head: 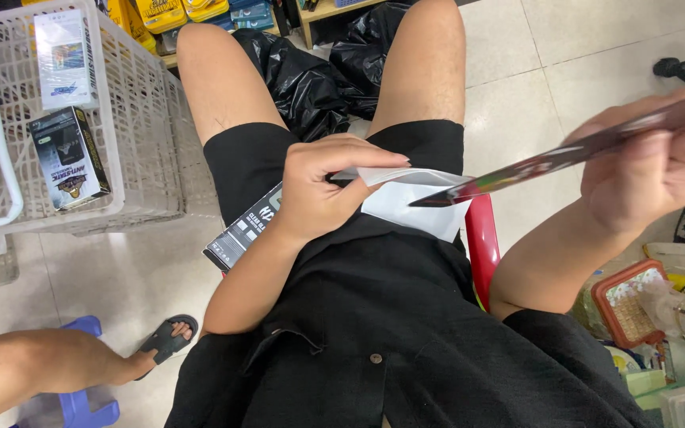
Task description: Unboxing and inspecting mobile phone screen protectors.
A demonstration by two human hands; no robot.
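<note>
Left hand (319,186) is pinching a flat white paper sleeve (414,202) on the lap, resting over a flat black rectangular package (241,235) that is jutting out beneath the wrist. Right hand (660,162), raised to the right of the sleeve, is gripping a thin, glossy, multicoloured card (533,165), blurred, its tip pointing at the sleeve. Left of the lap, a white plastic mesh basket (144,119) is holding one white box (65,55) and one black box (69,158).
</note>
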